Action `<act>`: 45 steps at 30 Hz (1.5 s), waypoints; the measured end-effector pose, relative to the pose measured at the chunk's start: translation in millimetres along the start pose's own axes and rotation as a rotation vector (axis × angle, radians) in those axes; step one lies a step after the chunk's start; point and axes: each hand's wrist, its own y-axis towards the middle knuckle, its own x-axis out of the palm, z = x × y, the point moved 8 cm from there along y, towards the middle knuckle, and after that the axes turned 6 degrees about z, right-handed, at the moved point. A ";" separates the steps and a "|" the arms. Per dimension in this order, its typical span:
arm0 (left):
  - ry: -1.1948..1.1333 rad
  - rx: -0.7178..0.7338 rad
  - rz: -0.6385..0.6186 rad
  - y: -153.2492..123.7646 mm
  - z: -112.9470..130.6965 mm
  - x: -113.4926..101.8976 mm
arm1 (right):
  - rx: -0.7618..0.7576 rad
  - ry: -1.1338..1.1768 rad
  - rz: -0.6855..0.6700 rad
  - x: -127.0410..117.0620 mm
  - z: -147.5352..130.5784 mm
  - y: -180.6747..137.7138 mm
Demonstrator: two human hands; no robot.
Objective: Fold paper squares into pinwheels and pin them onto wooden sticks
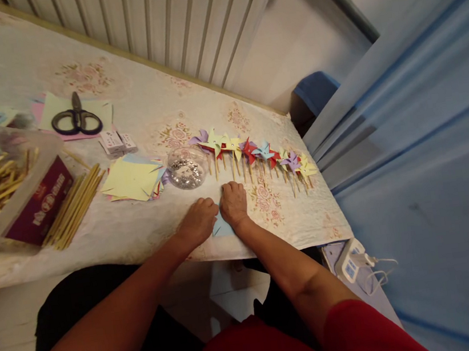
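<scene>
A light blue piece of paper (223, 227) with cut slits lies on the table near its front edge, partly covered by my hands. My left hand (199, 220) has its fingers closed at the paper's left side. On the other side, my right hand (233, 203) is curled over the paper's upper right, fingers bent and pressed together. What lies under the fingertips is hidden. Just beyond my hands sits a round clear container (186, 170) of small shiny metal pieces. Finished paper pinwheels (251, 151) on wooden sticks lie in a row behind my right hand.
Left of the container is a stack of slit coloured paper (131, 178). Small white boxes (115, 143) and dark-handled scissors (76, 121) on paper sheets lie farther back. A plastic box (1, 143) of sticks stands at left, loose sticks (74, 208) beside it. A blue curtain (410, 164) hangs right.
</scene>
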 end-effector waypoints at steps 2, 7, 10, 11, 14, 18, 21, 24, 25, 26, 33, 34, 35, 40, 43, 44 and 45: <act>-0.001 0.000 -0.003 0.0 -0.1 0.0 | -0.006 0.006 0.016 1.0 0.6 1.5; -0.026 -0.006 0.009 0.0 -2.2 0.8 | -0.011 0.013 0.039 3.1 2.9 5.8; -0.023 -0.014 0.003 0.0 -3.2 1.2 | -0.025 0.026 0.047 4.5 3.7 9.1; -0.021 -0.025 0.003 0.0 -3.9 0.6 | -0.029 0.030 0.050 5.1 4.1 10.3; -0.009 -0.082 0.010 -0.1 -7.1 -2.7 | -0.035 0.037 0.062 7.6 6.3 13.8; 0.017 -0.125 0.007 -0.2 -9.5 -4.4 | -0.031 0.036 0.065 14.0 10.2 18.7; 0.025 -0.144 0.006 0.0 -10.8 -4.2 | -0.013 0.023 0.066 18.5 13.7 22.7; 0.035 -0.179 -0.007 -0.1 -12.9 -3.7 | 0.004 0.022 0.064 20.9 16.2 26.6; 0.041 -0.195 -0.014 -0.3 -13.7 -3.8 | 0.008 0.024 0.064 21.1 16.7 27.9; 0.046 -0.211 -0.020 -0.5 -14.5 -4.0 | 0.011 0.026 0.065 21.2 17.1 29.0; 0.070 -0.271 -0.031 -1.5 -17.7 -5.4 | 0.066 0.104 0.091 24.5 23.9 36.7; 0.072 -0.272 -0.035 -1.4 -17.8 -5.1 | 0.073 0.133 0.091 25.0 25.8 38.3; 0.073 -0.273 -0.036 -1.4 -17.8 -5.2 | 0.080 0.168 0.086 25.2 27.8 40.0; 0.069 -0.283 -0.030 -1.1 -16.9 -7.4 | 0.063 0.336 0.010 17.3 32.5 45.6; 0.074 -0.294 -0.032 -1.3 -16.7 -7.9 | -0.002 0.309 0.025 3.8 20.9 41.5; 0.078 -0.298 -0.029 -1.5 -16.7 -8.3 | -0.028 0.282 0.036 0.3 13.9 38.6; 0.083 -0.302 -0.026 -1.7 -16.7 -8.7 | -0.054 0.251 0.040 -1.8 5.8 35.2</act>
